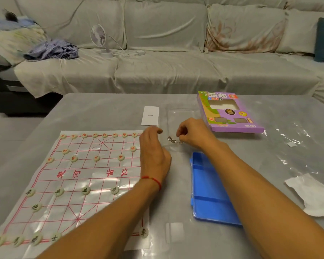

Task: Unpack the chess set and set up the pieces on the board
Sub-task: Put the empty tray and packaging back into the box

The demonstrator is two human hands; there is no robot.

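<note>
Board (86, 176): glossy white sheet, red grid, pale round pieces (85, 190); right hand (192, 135) fingers pinch keyring (171, 140), left hand (153, 152) fingers relaxed.

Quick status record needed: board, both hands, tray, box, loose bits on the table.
board: flat on table, pieces set along far and near rows
left hand: open, over the board's right edge
right hand: pinching a small metal keyring
blue tray: beside the board, no pieces visible inside
purple box: lying flat, far right
white slip: beyond the board
</note>
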